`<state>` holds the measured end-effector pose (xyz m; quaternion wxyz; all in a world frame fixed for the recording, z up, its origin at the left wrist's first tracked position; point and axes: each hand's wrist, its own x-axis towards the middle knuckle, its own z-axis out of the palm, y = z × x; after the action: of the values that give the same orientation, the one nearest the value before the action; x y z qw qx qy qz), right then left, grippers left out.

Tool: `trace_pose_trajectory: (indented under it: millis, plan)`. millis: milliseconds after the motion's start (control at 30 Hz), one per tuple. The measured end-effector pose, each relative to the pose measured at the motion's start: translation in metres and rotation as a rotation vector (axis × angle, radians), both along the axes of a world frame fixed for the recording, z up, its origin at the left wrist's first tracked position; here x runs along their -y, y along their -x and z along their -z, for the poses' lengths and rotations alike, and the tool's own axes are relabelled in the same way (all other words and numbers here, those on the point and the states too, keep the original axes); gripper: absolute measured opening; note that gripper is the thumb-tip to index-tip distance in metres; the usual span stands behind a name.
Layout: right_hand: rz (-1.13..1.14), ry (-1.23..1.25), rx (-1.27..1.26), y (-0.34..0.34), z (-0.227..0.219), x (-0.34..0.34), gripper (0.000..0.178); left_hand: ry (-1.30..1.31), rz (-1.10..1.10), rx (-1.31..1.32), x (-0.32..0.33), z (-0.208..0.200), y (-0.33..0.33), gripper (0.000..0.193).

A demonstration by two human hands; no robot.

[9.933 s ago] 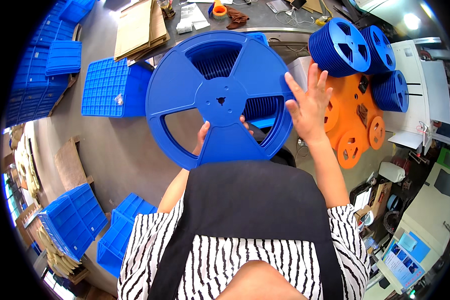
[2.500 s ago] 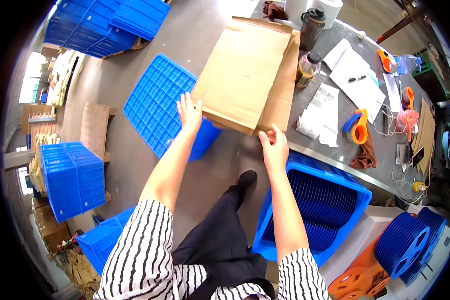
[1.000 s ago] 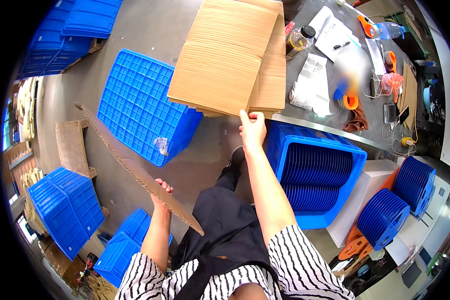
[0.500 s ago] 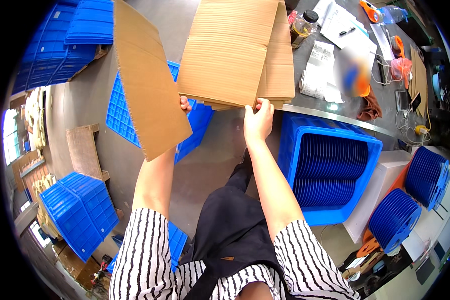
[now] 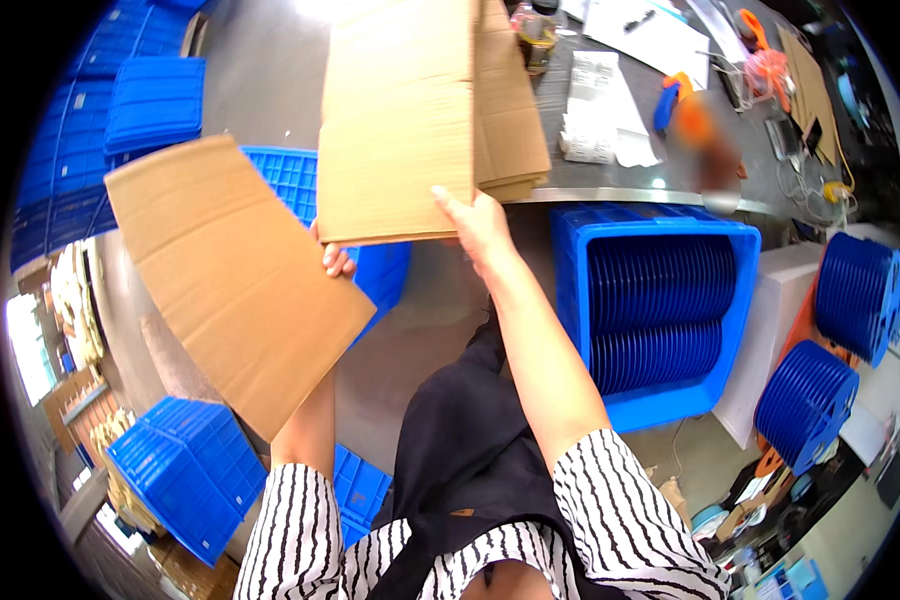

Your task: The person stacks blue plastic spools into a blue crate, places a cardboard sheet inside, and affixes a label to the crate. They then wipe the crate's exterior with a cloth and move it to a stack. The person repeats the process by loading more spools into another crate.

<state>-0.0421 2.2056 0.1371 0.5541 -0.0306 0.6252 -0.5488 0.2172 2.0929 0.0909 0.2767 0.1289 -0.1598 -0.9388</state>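
Two flat sheets of brown cardboard fill the upper half of the view, and they are the largest things near the hands. The loose cardboard sheet [image 5: 235,285] hangs at about nine o'clock from the person's body, tilted, its long axis running from ten o'clock down toward five o'clock. The left hand [image 5: 335,258] grips it at its right edge, fingers curled over the front face; only the fingertips show, the rest being hidden behind the sheet. The cardboard stack [image 5: 420,110] lies at twelve o'clock, resting on the grey table [image 5: 660,185] and overhanging its near edge, long axis pointing away from the person. The right hand [image 5: 475,225] is at the stack's lower right corner, fingers stretched flat and touching the underside of the front edge; I cannot tell whether it pinches the sheet or only steadies it. The right hand is thus the nearer one to the stack, while the left one is just beside the stack's lower left corner.

A blue crate [image 5: 660,310] at three o'clock stands under the table edge, packed with upright blue reels [image 5: 655,315]. More blue reels in stacks [image 5: 855,295] sit at four o'clock. Blue lidded bins [image 5: 185,470] lie on the floor at seven o'clock. Papers [image 5: 595,120] and an orange tape dispenser [image 5: 685,105] rest on the table at one o'clock.
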Motion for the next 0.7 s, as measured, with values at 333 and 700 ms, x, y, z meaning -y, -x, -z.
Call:
trace_pose_trajectory:
  millis: [333, 700]
  plan:
    - [0.071, 0.326, -0.698, -0.016, -0.009, -0.233, 0.036, 0.030, -0.064, 0.584, -0.104, 0.043, -0.046, 0.047]
    - [0.761, -0.601, -0.441, -0.456, -0.024, -0.676, 0.028, 0.631, 0.661, 0.718, -0.253, 0.012, 0.015, 0.029]
